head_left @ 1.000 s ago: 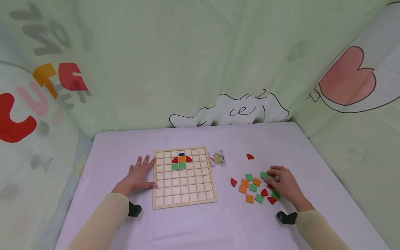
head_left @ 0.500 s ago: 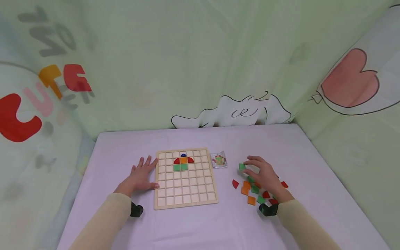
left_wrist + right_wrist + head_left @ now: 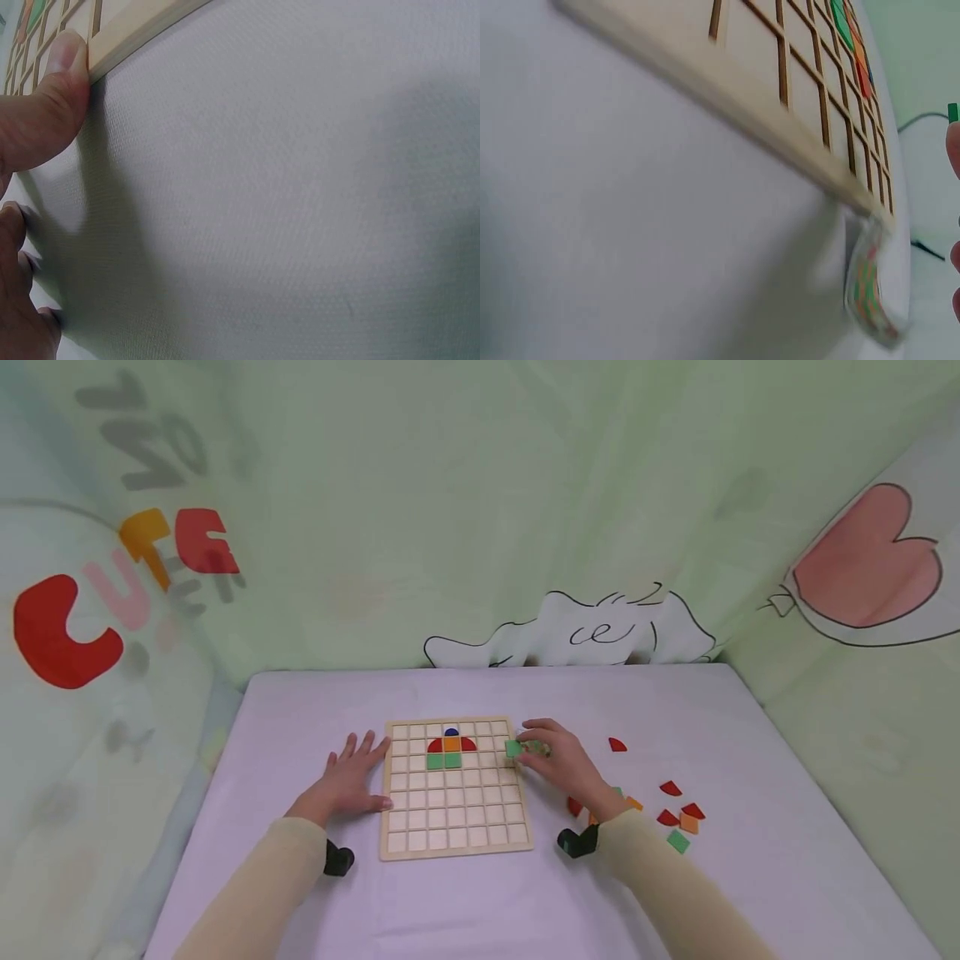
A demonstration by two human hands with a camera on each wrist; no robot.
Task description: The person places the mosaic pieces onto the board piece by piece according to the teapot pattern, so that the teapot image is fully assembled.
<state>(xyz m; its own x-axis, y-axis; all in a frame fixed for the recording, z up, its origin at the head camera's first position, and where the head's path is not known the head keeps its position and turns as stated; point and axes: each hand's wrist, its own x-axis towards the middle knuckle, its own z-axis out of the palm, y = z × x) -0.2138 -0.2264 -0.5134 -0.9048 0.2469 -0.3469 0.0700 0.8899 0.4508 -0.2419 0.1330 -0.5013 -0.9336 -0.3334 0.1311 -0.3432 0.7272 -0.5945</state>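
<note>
A wooden grid board [image 3: 452, 817] lies on the table, with one blue, one orange, two red and two green pieces set near its far side. My left hand [image 3: 348, 781] rests at the board's left edge, fingers spread. In the left wrist view its thumb [image 3: 66, 60] lies on the frame. Over the board's right edge my right hand [image 3: 558, 758] pinches a green square tile [image 3: 513, 749] between thumb and fingers. Only the tile's edge and some fingertips show at the side of the right wrist view. A small picture card [image 3: 868, 289] lies beside the board, partly hidden behind the right hand.
Loose tiles lie on the right of the table: red quarter-circles [image 3: 671, 788], an orange square [image 3: 689, 823] and a green square [image 3: 678, 841], others partly under the right forearm. Printed cloth walls [image 3: 360, 552] stand behind and beside the table.
My right hand took a green tile from the loose pile and carried it left to the board's right edge. Some loose tiles shifted apart. The left hand stays on the board.
</note>
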